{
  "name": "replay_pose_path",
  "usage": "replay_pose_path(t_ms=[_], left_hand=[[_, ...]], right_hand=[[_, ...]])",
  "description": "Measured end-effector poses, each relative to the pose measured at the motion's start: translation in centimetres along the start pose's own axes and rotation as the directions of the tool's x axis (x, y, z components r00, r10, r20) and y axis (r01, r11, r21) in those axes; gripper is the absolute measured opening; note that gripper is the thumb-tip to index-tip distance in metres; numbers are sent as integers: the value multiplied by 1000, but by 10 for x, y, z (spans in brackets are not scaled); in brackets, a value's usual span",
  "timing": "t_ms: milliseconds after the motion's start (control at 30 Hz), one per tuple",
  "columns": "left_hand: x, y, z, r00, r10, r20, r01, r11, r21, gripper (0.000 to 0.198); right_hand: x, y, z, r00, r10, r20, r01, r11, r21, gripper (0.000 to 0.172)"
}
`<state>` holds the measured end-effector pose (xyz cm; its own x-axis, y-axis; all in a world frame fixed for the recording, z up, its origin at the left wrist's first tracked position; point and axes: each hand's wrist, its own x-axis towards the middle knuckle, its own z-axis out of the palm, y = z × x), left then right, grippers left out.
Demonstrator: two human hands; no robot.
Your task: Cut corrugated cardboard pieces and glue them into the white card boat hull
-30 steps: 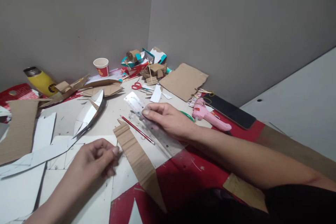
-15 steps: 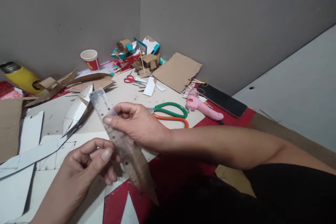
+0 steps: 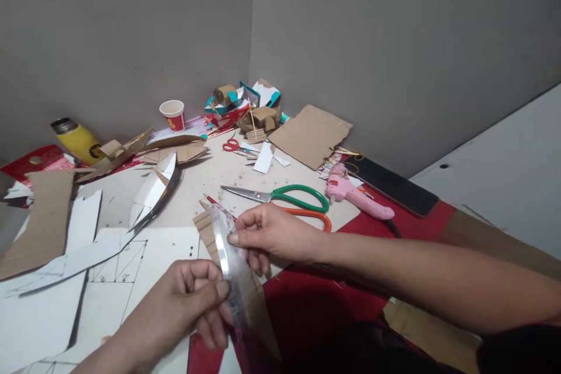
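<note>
— Pinching what, with both hands?
— My right hand [image 3: 274, 238] and left hand [image 3: 188, 298] both grip the clear ruler [image 3: 221, 229], held tilted over the cardboard strip [image 3: 203, 228] near me.
— And beyond that?
— Green-and-orange scissors [image 3: 302, 201] lie just past my right hand, and a pink glue gun [image 3: 357, 194] lies farther right.

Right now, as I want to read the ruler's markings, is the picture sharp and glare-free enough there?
Head view: the clear ruler shows a pale glare streak along its upper part, markings unreadable. Head view: the left hand and right hand pinching it look slightly soft. Head view: the green and orange scissors beyond are crisper.
</note>
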<state>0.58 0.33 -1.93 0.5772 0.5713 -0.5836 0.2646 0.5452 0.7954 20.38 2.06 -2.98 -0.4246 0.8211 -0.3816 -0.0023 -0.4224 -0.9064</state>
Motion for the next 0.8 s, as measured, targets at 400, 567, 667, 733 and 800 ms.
replay_pose_path(t_ms=[400,567,667,733,800], left_hand=[[9,-1,-17,990,10,-143,-19,998,-64,37],[14,-4,-19,980,-9,-197,-7,997,-83,35],[16,-4,-18,978,-14,-208,-4,996,-87,37],[16,-3,-17,979,-13,-206,-6,996,-92,39],[15,-2,-16,980,-7,-197,-13,995,-101,40]], right_hand=[[4,1,-9,915,-398,-70,189,574,-797,15],[-1,6,-20,904,-427,-13,48,131,-990,25],[1,5,-19,928,-374,-8,22,77,-997,24],[3,3,-18,927,-373,-22,9,81,-997,28],[3,1,-19,924,-381,-37,0,97,-995,30]])
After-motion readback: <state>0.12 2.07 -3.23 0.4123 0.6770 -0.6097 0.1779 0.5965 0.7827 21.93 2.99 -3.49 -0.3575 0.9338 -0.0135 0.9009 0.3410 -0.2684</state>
